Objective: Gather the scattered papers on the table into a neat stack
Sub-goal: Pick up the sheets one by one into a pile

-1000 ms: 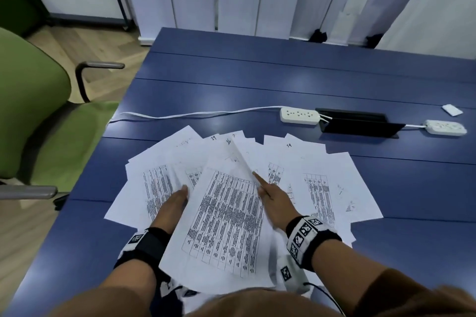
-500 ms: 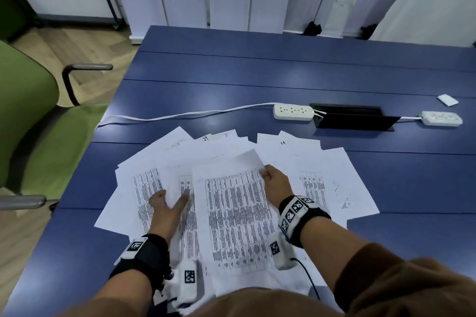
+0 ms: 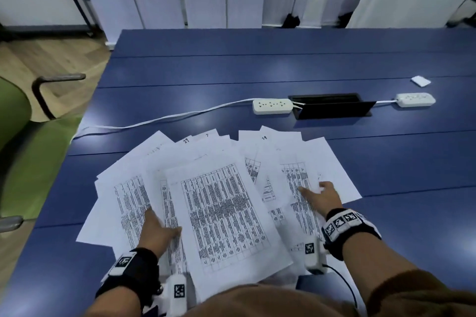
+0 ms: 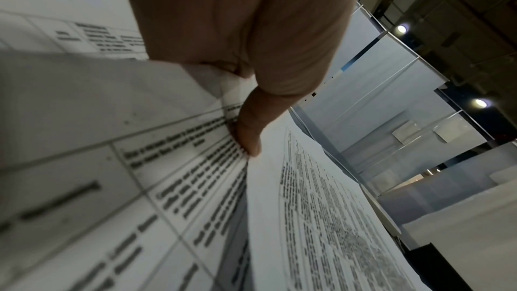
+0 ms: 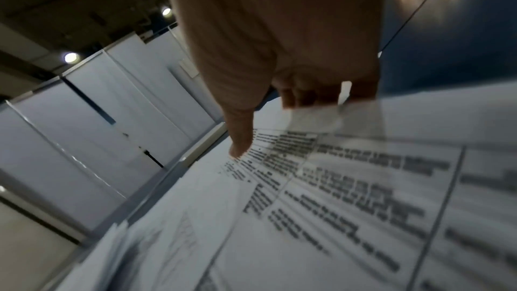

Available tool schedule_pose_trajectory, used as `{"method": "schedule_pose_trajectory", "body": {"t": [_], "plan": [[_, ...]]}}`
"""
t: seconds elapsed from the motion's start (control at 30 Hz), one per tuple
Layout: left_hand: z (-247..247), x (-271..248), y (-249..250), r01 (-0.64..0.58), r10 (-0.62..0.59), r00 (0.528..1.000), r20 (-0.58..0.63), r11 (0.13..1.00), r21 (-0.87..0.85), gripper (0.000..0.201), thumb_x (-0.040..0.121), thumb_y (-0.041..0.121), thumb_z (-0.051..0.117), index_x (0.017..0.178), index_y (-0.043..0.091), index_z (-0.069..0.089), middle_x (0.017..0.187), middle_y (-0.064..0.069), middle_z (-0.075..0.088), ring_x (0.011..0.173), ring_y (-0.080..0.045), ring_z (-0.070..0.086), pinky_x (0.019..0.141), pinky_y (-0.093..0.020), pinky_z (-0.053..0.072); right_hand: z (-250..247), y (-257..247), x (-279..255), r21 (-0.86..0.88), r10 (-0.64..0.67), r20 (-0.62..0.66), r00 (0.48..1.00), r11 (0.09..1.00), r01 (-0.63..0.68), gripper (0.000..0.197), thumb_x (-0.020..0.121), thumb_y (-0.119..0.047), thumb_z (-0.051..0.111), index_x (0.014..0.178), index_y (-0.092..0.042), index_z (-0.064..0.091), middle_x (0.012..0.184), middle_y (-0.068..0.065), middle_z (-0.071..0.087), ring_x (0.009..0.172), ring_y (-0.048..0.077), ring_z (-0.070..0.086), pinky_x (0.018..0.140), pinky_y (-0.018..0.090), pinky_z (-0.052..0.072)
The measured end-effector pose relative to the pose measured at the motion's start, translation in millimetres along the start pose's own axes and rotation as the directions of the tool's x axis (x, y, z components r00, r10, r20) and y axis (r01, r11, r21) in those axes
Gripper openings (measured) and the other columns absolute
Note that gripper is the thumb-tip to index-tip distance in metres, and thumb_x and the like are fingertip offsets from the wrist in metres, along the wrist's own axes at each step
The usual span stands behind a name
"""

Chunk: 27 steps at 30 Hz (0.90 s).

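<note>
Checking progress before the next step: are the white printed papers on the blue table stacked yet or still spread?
Still spread. The white printed papers fan across the blue table, corners pointing different ways, edges unaligned.

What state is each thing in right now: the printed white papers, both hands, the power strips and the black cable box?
Printed white paper sheets: fanned out, overlapping, not yet stacked.
Left hand: resting flat on the left sheets.
Right hand: fingers spread, pressing the right sheets.
White power strip nearer the middle: lying flat, sockets empty.
White power strip at far right: lying flat, sockets too blurred to tell.
Black cable box in the blue table: lid open.
</note>
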<state>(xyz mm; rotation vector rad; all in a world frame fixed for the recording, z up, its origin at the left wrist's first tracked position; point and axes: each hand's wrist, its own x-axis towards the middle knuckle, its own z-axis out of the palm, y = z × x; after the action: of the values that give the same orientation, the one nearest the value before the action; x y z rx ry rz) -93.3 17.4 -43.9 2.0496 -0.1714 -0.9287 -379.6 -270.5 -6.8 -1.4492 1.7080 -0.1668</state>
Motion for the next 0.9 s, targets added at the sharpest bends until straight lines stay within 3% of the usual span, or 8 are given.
{"method": "schedule_pose_trajectory", "body": {"t": [0.13, 0.2, 0.3, 0.33, 0.47, 0.6, 0.8, 0.9], "plan": [[8, -8, 14, -0.008, 0.006, 0.999, -0.043, 0.999, -0.052, 0.114, 0.073, 0.021, 0.083, 0.152, 0.006, 0.003, 0.157, -0.020, 0.020, 0.142, -0.035, 0.026, 0.114, -0.046, 0.027, 11, -6, -13, -0.040, -0.109, 0.091, 0.990, 0.993, 0.113, 0.048, 0.092, -0.033, 0.062, 0.130, -0.005, 0.052, 0.123, 0.012, 0.060, 0.117, 0.032, 0.055, 0.105, 0.040, 0.040], [18, -15, 20, -0.017, 0.012, 0.997, -0.075, 0.998, -0.067, 0.132, 0.064, 0.034, 0.090, 0.153, 0.012, -0.005, 0.161, -0.016, 0.013, 0.145, -0.033, 0.022, 0.117, -0.046, 0.022, 15, -4, -14, -0.126, -0.125, 0.097, 0.987, 0.983, 0.137, 0.027, 0.084, -0.042, 0.066, 0.099, -0.020, 0.063, 0.092, 0.002, 0.067, 0.093, 0.028, 0.063, 0.098, 0.047, 0.046], [26, -20, 20, -0.026, 0.032, 0.996, -0.083, 0.997, 0.069, 0.152, 0.048, 0.032, 0.096, 0.153, 0.013, -0.013, 0.162, -0.016, 0.006, 0.146, -0.032, 0.021, 0.118, -0.045, 0.022, 20, 5, -4, -0.167, -0.069, 0.126, 0.990, 0.982, 0.090, 0.050, 0.058, -0.064, 0.071, 0.086, -0.024, 0.059, 0.084, -0.006, 0.066, 0.089, 0.023, 0.063, 0.100, 0.049, 0.042], [27, -19, 19, -0.021, 0.028, 0.996, -0.081, 0.995, 0.094, 0.151, 0.049, 0.026, 0.096, 0.153, 0.012, -0.012, 0.161, -0.017, 0.008, 0.145, -0.033, 0.023, 0.117, -0.045, 0.023, 21, 5, -6, -0.162, -0.060, 0.119, 0.991, 0.984, 0.079, 0.053, 0.055, -0.064, 0.073, 0.088, -0.025, 0.061, 0.087, -0.005, 0.068, 0.091, 0.024, 0.065, 0.099, 0.049, 0.044], [18, -14, 14, -0.013, 0.021, 0.993, -0.113, 0.997, 0.075, 0.116, 0.064, 0.008, 0.089, 0.150, 0.000, 0.011, 0.152, -0.026, 0.030, 0.139, -0.039, 0.032, 0.114, -0.049, 0.030, 13, -1, -21, 0.024, -0.137, -0.021, 0.990, 0.990, 0.138, 0.018, 0.081, -0.024, 0.072, 0.094, -0.013, 0.070, 0.083, 0.006, 0.067, 0.085, 0.029, 0.066, 0.080, 0.033, 0.052], [5, -7, -3, -0.049, 0.050, 0.997, -0.061, 0.999, 0.017, 0.101, 0.076, 0.010, 0.082, 0.152, 0.000, 0.016, 0.157, -0.020, 0.024, 0.144, -0.036, 0.025, 0.117, -0.048, 0.024, 0, -7, -21, 0.150, -0.203, -0.164, 0.965, 0.962, 0.227, 0.007, 0.081, -0.022, 0.073, 0.084, -0.016, 0.070, 0.079, 0.006, 0.069, 0.079, 0.029, 0.066, 0.075, 0.034, 0.054], [-3, -2, -16, -0.049, 0.050, 0.999, 0.008, 0.994, -0.101, 0.094, 0.076, 0.006, 0.081, 0.151, 0.004, 0.023, 0.155, -0.014, 0.032, 0.142, -0.033, 0.031, 0.117, -0.048, 0.025, 4, 6, -24, 0.242, -0.094, 0.161, 0.983, 0.969, 0.053, 0.020, 0.082, -0.011, 0.074, 0.099, -0.006, 0.066, 0.084, 0.008, 0.069, 0.079, 0.025, 0.065, 0.076, 0.031, 0.052], [-8, 0, -19, -0.040, 0.046, 0.998, 0.040, 0.988, -0.148, 0.086, 0.072, 0.004, 0.082, 0.145, 0.007, 0.036, 0.142, -0.010, 0.050, 0.129, -0.032, 0.048, 0.110, -0.044, 0.035, 9, 6, -31, 0.154, -0.059, 0.077, 0.995, 0.987, 0.046, 0.015, 0.083, -0.011, 0.071, 0.095, -0.003, 0.067, 0.086, 0.013, 0.067, 0.084, 0.028, 0.065, 0.077, 0.031, 0.051]]}}
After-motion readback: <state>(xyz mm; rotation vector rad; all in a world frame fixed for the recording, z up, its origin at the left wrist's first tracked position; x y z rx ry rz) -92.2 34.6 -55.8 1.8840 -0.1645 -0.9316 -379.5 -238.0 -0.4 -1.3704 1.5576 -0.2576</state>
